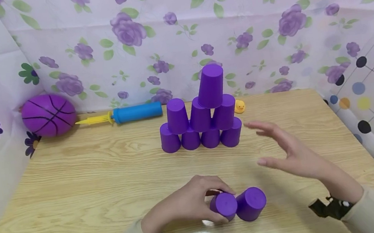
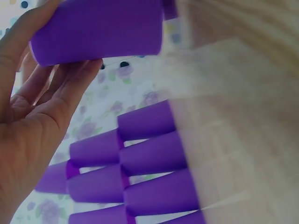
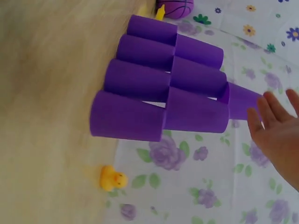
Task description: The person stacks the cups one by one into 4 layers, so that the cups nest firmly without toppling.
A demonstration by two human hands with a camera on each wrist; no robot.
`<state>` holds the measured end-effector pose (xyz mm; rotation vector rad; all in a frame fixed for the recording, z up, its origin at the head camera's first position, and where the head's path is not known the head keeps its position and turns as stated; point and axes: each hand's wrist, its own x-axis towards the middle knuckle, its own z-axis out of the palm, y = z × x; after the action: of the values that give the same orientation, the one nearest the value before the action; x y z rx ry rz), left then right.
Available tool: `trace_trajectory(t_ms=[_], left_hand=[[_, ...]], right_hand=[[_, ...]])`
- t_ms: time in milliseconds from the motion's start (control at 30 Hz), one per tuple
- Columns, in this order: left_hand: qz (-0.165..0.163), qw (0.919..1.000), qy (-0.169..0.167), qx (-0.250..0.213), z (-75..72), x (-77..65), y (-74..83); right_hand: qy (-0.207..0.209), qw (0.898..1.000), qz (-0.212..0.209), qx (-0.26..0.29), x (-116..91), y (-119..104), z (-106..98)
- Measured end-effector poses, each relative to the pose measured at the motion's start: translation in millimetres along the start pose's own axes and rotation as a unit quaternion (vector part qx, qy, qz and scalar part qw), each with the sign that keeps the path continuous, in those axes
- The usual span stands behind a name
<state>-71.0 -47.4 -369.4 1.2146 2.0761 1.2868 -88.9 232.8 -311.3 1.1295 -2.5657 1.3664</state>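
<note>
Upside-down purple cups form a stack toward the back of the table: a bottom row [image 1: 170, 138], three in the middle row [image 1: 177, 117] and a single top cup [image 1: 211, 85] over the right-hand pair. Near the front, my left hand [image 1: 197, 197] grips one upside-down purple cup [image 1: 226, 205], thumb on one side and fingers on the other. Right beside it stands another purple cup [image 1: 251, 204]. My right hand [image 1: 292, 150] is held in the air right of the stack, fingers extended and thumb apart, holding nothing.
At the back left lie a purple ball [image 1: 49, 115] with black lines and a blue pump [image 1: 137, 113] with a yellow nozzle. A small yellow rubber duck [image 1: 239, 106] sits behind the stack's right side. Flowered cloth [image 1: 96, 77] hangs behind the wooden table [image 1: 94, 191].
</note>
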Motion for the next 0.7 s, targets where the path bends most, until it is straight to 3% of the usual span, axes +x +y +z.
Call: trace_trajectory(t_ms=[133,233,400,533,633,700], left_hand=[[0.022,0.9976,0.055,0.038,-11.7,-9.5,14.6],[0.032,0.9929,0.094,0.067,-21.9,-18.5,25.6],[0.039,0.9850,0.152,0.072,-41.8,-29.0,36.8],[0.035,0.9711,0.217,0.093,-57.0,-35.1,44.0],[0.018,0.9540,0.278,0.110,-67.3,-38.0,51.2],[0.012,0.9436,0.316,0.099,-73.7,-38.8,55.7]], right_hand=[[-0.060,0.998,0.013,0.036,-16.5,6.6,7.2],[-0.103,0.993,-0.003,0.060,-22.3,11.4,10.0],[-0.159,0.982,-0.040,0.091,-24.7,20.4,15.6],[-0.209,0.971,-0.063,0.099,-25.3,27.4,23.7],[-0.251,0.959,-0.082,0.099,-21.5,31.5,29.7],[-0.278,0.952,-0.092,0.095,-19.0,33.2,32.0]])
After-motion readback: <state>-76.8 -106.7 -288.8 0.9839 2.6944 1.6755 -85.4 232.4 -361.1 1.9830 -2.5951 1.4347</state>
